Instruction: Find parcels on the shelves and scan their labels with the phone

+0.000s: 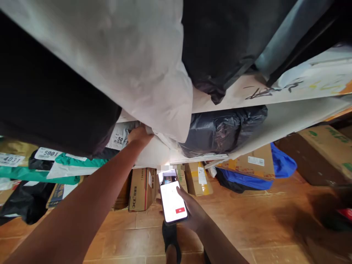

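Observation:
My left hand reaches into the shelf, its fingers curled at the edge of a white parcel bag and partly hidden. Just left of that hand lies a grey parcel with a label reading 50. Lower down, my right hand is closed around a phone, thumb along its right edge. The lit screen faces up and has a red button near the bottom. A black plastic-wrapped parcel sits on the same shelf to the right.
Large white and black bags overhang from the shelf above. Cardboard boxes stand on the floor under the shelf. Labelled parcels are stacked at left. Blue bags and a carton lie at right, over the tiled floor.

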The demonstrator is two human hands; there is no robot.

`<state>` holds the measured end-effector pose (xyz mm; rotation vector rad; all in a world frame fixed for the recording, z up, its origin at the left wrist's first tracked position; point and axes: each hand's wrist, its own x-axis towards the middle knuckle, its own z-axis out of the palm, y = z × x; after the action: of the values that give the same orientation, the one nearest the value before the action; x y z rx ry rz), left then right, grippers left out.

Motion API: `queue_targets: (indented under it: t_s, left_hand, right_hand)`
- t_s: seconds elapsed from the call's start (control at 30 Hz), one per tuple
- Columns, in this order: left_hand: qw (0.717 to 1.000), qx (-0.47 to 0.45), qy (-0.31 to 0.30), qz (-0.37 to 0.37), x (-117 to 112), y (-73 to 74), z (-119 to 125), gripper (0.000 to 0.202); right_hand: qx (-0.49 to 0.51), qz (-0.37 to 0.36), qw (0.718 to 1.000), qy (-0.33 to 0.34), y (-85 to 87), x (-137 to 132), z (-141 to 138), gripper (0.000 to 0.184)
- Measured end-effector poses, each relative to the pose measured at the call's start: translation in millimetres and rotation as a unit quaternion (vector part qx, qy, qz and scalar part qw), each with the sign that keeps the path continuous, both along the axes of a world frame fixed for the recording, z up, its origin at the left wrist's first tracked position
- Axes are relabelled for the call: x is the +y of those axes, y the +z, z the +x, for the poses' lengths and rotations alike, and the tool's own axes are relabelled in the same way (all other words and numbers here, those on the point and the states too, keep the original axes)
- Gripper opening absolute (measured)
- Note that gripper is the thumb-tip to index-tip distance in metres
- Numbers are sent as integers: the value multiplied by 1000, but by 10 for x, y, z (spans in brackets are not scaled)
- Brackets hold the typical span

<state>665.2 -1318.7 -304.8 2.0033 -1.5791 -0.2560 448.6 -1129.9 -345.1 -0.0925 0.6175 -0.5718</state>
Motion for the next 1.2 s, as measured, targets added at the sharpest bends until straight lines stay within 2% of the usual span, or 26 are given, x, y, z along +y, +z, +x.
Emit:
queue_targets:
  t_s: [0.17,0.27,0.33,0.57,0.7,0.93,1.1,1.2]
  left_hand:
    - [997,-34,47,-42,682,87,98,48]
    - [994,-7,107,-26,1052,80,144,51]
    - [992,33,114,-45,1187,40,169,51]
    - [974,156,74,-150,1293,-184,258,46]
    - [956,199,93,-194,1400,-306,333,46]
    - [966,189,112,-134,1453,-259,388,48]
    - [963,206,106,-139,1446,-296,414,49]
    - [964,200,106,-140,1446,-337,439,48]
  right_hand:
    - [43,-31,998,-14,86,138,89,55]
    - [104,-93,990,-9,207,111,119,56]
    - [121,-118,985,-16,286,71,130,54]
    - [32,-131,991,-17,459,-25,221,50]
    - [21,-166,986,-19,493,-45,347,50]
    - [32,-243,969,-28,589,-137,474,56]
    - [8,-264,964,-35,709,-230,475,59]
    - [19,-267,963,-29,721,-252,472,61]
